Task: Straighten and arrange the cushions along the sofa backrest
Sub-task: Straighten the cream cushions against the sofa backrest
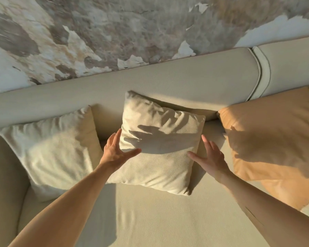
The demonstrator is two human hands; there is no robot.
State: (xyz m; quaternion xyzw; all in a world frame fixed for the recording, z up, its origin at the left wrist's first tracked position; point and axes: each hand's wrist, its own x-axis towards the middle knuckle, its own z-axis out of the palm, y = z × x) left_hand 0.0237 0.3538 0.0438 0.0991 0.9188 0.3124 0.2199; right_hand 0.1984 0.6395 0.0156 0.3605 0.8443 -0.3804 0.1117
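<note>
A cream cushion [159, 164] leans against the beige sofa backrest [150, 82] in the middle, slightly tilted. My left hand [115, 150] is at its left edge with fingers spread, thumb lying on the cushion's face. My right hand [210, 155] is at its right edge, open, thumb touching the cushion. Neither hand grips it. A white cushion [50, 152] rests to the left against the backrest. An orange cushion [275, 139] leans at the right, partly cut off by the frame edge.
The sofa seat [159, 220] stretches beige in front of the cushions. A sofa arm [5, 175] curves at the left. A seam [260, 72] splits the backrest at the right. Behind it stands a mottled, peeling wall [114, 29].
</note>
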